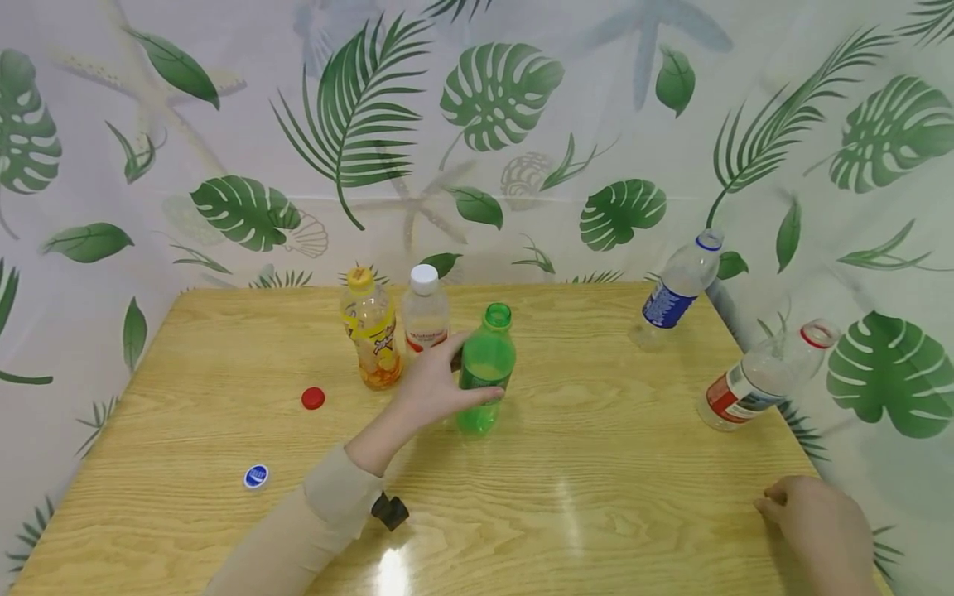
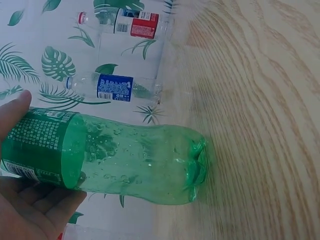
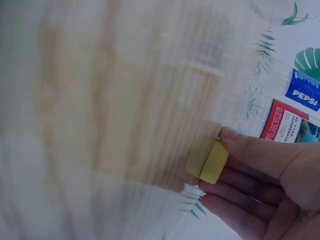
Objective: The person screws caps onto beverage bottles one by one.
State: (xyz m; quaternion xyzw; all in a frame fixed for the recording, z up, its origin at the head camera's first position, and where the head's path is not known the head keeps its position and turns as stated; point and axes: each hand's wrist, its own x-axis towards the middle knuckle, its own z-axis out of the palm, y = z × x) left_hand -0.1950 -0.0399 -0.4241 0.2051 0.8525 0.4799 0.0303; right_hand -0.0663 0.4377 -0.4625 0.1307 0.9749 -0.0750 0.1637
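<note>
My left hand (image 1: 440,377) grips an uncapped green plastic bottle (image 1: 488,360) around its label, thumb on one side and fingers on the other. The bottle stands upright, its ridged base (image 2: 197,170) close against the tabletop in the left wrist view. Over the table's right front, my right hand (image 1: 820,521) pinches a small yellow bottle cap (image 3: 216,162) between thumb and fingers, seen in the right wrist view. Just behind the left hand are a clear bottle with a white cap (image 1: 425,310) and a yellow-labelled bottle with a yellow cap (image 1: 373,331).
An uncapped blue-labelled Pepsi bottle (image 1: 671,290) and an uncapped red-and-white-labelled bottle (image 1: 763,377) stand on the right. A red cap (image 1: 313,398) and a blue-and-white cap (image 1: 256,477) lie on the wooden table (image 1: 596,497). Leaf-patterned cloth (image 1: 537,207) hangs behind.
</note>
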